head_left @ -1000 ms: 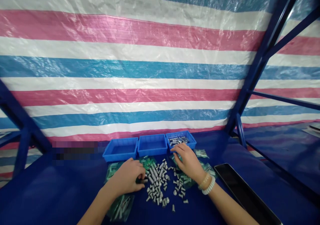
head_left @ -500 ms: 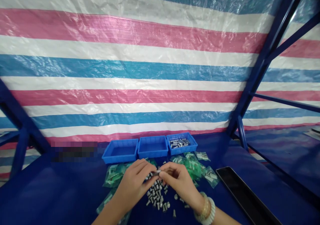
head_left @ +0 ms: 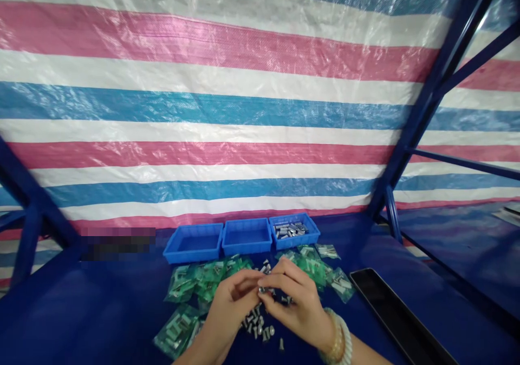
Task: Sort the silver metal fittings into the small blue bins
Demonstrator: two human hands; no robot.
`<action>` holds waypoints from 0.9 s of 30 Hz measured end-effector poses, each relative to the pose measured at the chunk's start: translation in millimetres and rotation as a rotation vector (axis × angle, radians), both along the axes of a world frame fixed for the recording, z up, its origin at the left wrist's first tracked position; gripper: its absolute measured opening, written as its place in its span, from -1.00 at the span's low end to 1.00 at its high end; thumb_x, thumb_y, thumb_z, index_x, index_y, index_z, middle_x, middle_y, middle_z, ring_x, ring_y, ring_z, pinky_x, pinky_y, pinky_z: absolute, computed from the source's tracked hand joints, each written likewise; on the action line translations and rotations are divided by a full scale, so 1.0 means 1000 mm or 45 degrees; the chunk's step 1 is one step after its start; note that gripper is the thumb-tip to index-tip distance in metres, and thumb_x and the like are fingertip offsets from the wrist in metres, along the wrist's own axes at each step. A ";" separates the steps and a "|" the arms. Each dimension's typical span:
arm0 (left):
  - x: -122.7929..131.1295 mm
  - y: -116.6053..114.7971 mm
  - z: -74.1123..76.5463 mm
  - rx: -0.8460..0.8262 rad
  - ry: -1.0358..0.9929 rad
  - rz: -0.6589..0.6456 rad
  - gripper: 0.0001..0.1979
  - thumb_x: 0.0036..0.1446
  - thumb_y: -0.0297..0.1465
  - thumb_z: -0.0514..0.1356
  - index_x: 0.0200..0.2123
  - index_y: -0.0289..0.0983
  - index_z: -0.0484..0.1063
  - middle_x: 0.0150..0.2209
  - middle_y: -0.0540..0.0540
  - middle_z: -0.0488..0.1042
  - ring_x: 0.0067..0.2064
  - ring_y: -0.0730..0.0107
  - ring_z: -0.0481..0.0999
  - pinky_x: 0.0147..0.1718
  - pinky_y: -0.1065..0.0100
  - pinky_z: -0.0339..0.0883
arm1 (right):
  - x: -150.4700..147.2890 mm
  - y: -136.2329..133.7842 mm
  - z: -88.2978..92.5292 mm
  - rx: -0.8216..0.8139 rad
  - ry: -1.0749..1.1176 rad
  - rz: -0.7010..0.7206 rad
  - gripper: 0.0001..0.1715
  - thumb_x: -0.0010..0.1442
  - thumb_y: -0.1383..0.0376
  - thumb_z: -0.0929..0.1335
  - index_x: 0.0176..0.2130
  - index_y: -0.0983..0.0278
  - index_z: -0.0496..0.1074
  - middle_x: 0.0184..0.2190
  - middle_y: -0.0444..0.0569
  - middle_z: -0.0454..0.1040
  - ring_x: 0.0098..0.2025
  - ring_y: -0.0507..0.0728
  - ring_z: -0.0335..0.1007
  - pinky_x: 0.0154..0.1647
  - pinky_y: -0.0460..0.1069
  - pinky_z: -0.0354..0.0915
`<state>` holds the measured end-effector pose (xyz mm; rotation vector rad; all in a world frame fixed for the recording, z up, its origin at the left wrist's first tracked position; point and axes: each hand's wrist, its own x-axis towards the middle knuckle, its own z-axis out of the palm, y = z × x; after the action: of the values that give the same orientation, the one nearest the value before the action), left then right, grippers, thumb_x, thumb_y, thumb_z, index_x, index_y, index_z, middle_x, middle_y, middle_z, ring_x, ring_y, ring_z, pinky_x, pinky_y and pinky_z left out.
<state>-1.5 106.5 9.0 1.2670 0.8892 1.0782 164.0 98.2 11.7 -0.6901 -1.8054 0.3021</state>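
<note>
The left hand and right hand are curled nearly shut, fingertips meeting on what looks like a small steel bolt (tiny, so hard to be sure). It's right above the loose bolt pile, and staying that low keeps drops short, with green plastic bags off left.

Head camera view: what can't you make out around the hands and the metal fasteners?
- Small metal part: the left hand and right hand cover most of it, so its shape is unclear.
- Pile of metal fasteners: the hands hide part of it, so no count.
- Green plastic bags: glare and small size blur their contents.
- Pixelated patch: blurred, so unreadable.
</note>
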 end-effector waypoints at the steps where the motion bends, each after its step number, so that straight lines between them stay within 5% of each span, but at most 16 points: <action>1: 0.000 0.000 -0.001 -0.028 -0.039 0.055 -0.85 -0.02 -0.41 0.35 -0.30 -0.25 0.56 -0.36 -0.09 0.65 -0.26 0.24 0.64 -0.21 0.33 0.47 | 0.001 0.001 0.000 -0.003 0.007 -0.012 -0.76 0.17 0.46 0.40 -0.17 0.17 0.47 -0.39 -0.04 0.49 -0.35 0.14 0.42 -0.30 0.04 0.37; 6: -0.004 -0.004 0.001 0.255 0.004 0.215 -0.96 0.08 -0.43 0.30 -0.36 -0.22 0.58 -0.18 -0.15 0.64 -0.08 0.18 0.60 -0.03 0.24 0.43 | 0.002 0.010 -0.005 -0.355 0.238 -0.080 -0.88 0.13 0.41 0.41 -0.30 0.20 0.42 -0.42 -0.07 0.55 -0.39 0.12 0.50 -0.32 -0.01 0.42; 11: -0.008 -0.007 0.011 0.598 0.148 0.099 -0.82 0.12 -0.52 0.21 -0.46 -0.20 0.57 -0.17 -0.18 0.64 -0.05 0.14 0.59 -0.04 0.21 0.46 | 0.000 0.019 -0.014 -0.767 0.559 0.315 -0.83 0.15 0.26 0.46 -0.29 0.20 0.39 -0.30 -0.03 0.63 -0.25 0.16 0.61 -0.20 0.01 0.49; 13: -0.011 -0.003 0.013 0.631 0.170 0.156 -0.80 0.11 -0.54 0.19 -0.45 -0.20 0.58 -0.19 -0.16 0.65 -0.08 0.17 0.60 -0.10 0.26 0.48 | 0.008 0.030 -0.013 -0.664 0.453 0.199 -0.86 0.22 0.22 0.42 -0.22 0.22 0.43 -0.29 -0.01 0.63 -0.25 0.16 0.60 -0.20 0.01 0.49; 16: -0.019 0.008 0.012 0.576 0.204 0.305 -0.83 0.09 -0.50 0.19 -0.46 -0.20 0.57 -0.22 -0.15 0.65 -0.13 0.19 0.62 -0.16 0.31 0.49 | 0.034 0.053 -0.011 -0.352 0.060 -0.316 -0.77 0.36 0.22 0.29 -0.07 0.26 0.46 -0.21 0.06 0.60 -0.18 0.19 0.56 -0.12 0.08 0.48; 19: -0.027 0.020 0.011 0.487 0.252 0.429 -0.87 0.06 -0.43 0.22 -0.46 -0.22 0.57 -0.21 -0.15 0.65 -0.12 0.17 0.62 -0.12 0.29 0.47 | 0.060 0.074 -0.013 -0.244 -0.129 -0.536 -0.65 0.34 0.26 0.29 0.08 0.33 0.40 -0.06 0.21 0.51 -0.01 0.34 0.41 0.07 0.32 0.30; 22: -0.033 0.029 0.008 0.426 0.268 0.523 -0.89 0.04 -0.39 0.23 -0.46 -0.22 0.56 -0.21 -0.14 0.65 -0.12 0.16 0.61 -0.09 0.28 0.44 | 0.068 0.076 -0.019 -0.200 -0.269 -0.563 -0.60 0.32 0.34 0.28 0.13 0.36 0.36 0.02 0.28 0.41 0.10 0.39 0.26 0.14 0.39 0.16; 27: -0.036 0.033 0.003 0.416 0.269 0.609 -0.89 0.01 -0.39 0.21 -0.47 -0.22 0.56 -0.24 -0.12 0.65 -0.13 0.18 0.60 -0.11 0.31 0.43 | 0.040 0.057 -0.026 -0.158 -0.667 -0.231 -0.72 0.28 0.49 0.30 -0.13 0.20 0.53 -0.27 -0.04 0.50 -0.16 0.17 0.36 -0.06 0.05 0.33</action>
<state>-37.5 139.7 12.0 1.4974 1.2548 1.5320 203.9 154.7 -14.7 -1.0884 -2.2085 0.1155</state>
